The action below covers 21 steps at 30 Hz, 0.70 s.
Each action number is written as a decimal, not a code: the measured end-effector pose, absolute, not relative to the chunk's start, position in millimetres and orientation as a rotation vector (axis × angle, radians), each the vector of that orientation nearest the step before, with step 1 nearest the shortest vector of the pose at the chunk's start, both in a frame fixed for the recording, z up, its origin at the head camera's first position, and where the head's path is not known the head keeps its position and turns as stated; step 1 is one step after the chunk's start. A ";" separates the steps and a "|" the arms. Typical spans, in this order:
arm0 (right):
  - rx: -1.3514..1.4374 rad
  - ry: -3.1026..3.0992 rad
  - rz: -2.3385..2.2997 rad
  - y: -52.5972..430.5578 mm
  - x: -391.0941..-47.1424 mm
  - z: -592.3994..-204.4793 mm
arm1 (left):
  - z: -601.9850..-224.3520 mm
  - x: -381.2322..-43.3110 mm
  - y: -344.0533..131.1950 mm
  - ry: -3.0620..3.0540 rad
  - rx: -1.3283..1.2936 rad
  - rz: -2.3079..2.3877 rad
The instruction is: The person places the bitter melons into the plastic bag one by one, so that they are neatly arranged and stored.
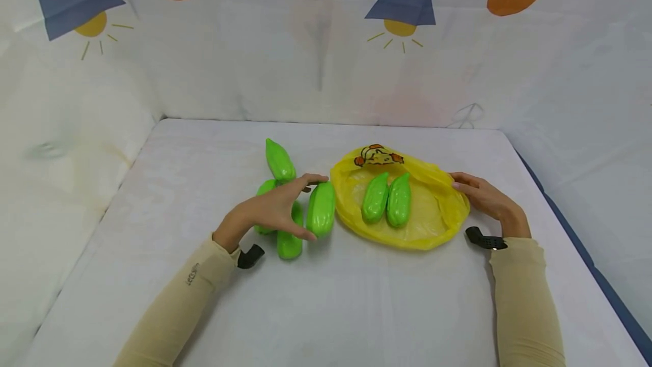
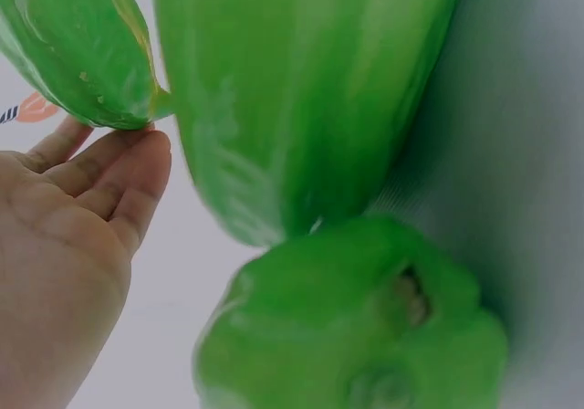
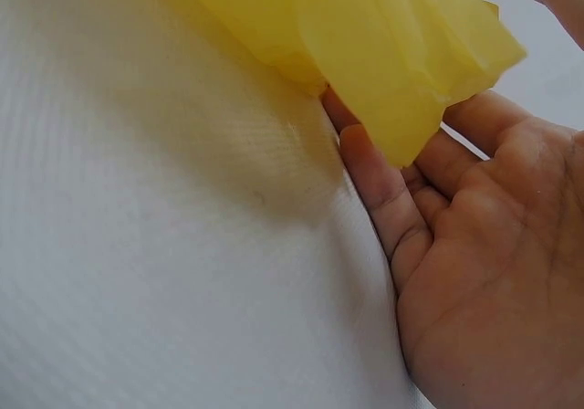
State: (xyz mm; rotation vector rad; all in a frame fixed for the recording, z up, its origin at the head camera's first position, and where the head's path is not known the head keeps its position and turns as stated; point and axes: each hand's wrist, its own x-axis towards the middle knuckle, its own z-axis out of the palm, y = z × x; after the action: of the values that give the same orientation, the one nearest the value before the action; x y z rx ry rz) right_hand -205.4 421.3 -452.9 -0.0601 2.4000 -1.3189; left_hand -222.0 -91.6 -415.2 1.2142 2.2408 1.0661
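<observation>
In the head view my left hand grips a green papaya lengthwise, thumb at the near end and fingers at the far end. The left wrist view shows the fingers against one end of that papaya; the thumb is out of that frame. Beside and under this hand lie several more green papayas. To their right is a yellow plastic bag, its mouth spread wide, with two papayas inside. My right hand holds the bag's right rim between thumb and fingers.
Everything lies on a white-covered table. A white cloth wall with printed lamps and bulbs stands behind it, and white sheets hang at both sides. A dark camera mount is on the left wrist, another on the right.
</observation>
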 end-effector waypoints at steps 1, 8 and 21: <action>-0.063 2.398 -1.323 421.5 -205.6 -453.1 | -415.7 -221.3 -90.8 2.239 1.213 1.062; -0.100 2.388 -1.352 421.8 -206.6 -453.8 | -415.5 -217.4 -85.7 2.224 1.280 1.109; -0.065 2.401 -1.327 421.0 -206.4 -453.6 | -417.0 -210.4 -74.3 2.110 1.363 1.107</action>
State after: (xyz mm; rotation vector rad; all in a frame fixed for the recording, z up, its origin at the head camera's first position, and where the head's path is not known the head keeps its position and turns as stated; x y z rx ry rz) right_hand -206.4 421.0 -453.6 -0.0651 2.4009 -1.3266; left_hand -210.4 -74.3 -417.0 1.3632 2.1101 1.1071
